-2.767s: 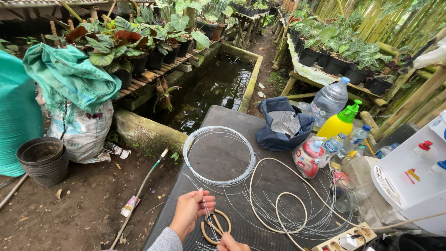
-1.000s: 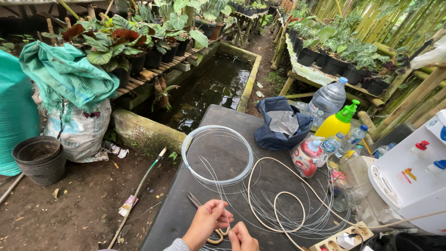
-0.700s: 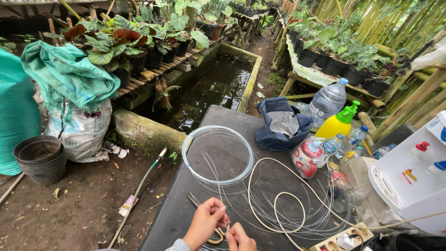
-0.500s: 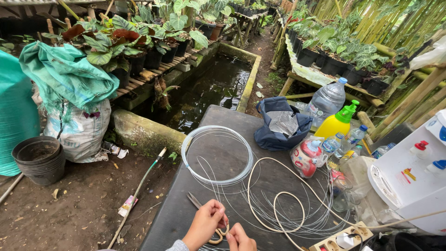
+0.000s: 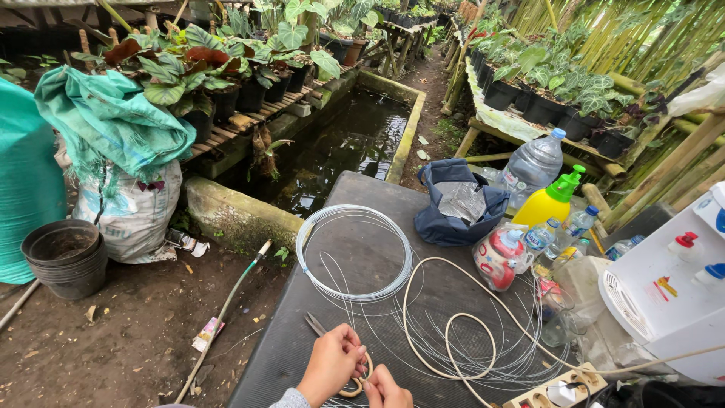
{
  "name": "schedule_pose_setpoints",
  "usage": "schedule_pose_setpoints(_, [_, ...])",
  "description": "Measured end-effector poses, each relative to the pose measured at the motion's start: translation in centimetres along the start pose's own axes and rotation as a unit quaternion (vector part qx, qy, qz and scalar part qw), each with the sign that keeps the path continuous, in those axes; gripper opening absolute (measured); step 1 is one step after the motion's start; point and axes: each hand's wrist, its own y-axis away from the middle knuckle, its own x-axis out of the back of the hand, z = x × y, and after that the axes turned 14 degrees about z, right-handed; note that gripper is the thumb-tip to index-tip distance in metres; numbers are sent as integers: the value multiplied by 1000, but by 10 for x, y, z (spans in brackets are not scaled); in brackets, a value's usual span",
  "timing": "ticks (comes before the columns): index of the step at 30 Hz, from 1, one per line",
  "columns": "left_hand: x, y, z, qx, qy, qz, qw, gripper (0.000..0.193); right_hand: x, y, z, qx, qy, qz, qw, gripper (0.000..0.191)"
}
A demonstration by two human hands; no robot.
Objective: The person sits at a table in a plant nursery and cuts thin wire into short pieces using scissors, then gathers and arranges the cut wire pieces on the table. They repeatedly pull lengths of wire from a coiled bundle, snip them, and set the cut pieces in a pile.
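My left hand point(image 5: 331, 363) and my right hand point(image 5: 387, 387) meet at the near edge of a dark table point(image 5: 377, 196). Both pinch a small tan ring point(image 5: 355, 387), mostly hidden under the fingers. Thin pale wire strands point(image 5: 423, 332) run from the hands across the table. A coil of silvery wire point(image 5: 353, 253) lies flat beyond them. A thicker cream cord point(image 5: 449, 340) loops to the right. Small pliers point(image 5: 316, 325) lie just left of my left hand.
A dark blue bag point(image 5: 461, 204), clear bottle point(image 5: 535, 162), yellow spray bottle point(image 5: 550, 204) and white dispenser point(image 5: 672, 279) crowd the table's right. A power strip point(image 5: 555, 389) sits at the near right. A water trough point(image 5: 347, 143), stacked black pots point(image 5: 64, 253), sacks point(image 5: 128, 204) stand left.
My left hand has moved from open above the ring down onto it, joining my right hand. Over the last second the hands barely shift.
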Motion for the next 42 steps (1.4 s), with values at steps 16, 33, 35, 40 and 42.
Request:
schedule_pose_setpoints(16, [3, 1, 0, 10, -8, -4, 1000, 11, -2, 2, -2, -3, -4, -10, 1000, 14])
schedule_pose_setpoints(33, [5, 1, -1, 26, 0, -1, 1000, 11, -1, 3, -3, -9, 19, -18, 1000, 14])
schedule_pose_setpoints(35, [5, 1, -1, 27, 9, 2, 1000, 11, -4, 4, -4, 28, -17, 13, 999, 10])
schedule_pose_setpoints(40, [6, -1, -2, 31, 28, -4, 999, 11, -7, 5, -9, 22, 14, 37, 999, 16])
schedule_pose_setpoints(42, [10, -4, -1, 43, 62, -18, 997, 10, -7, 4, -13, 11, 28, 48, 998, 18])
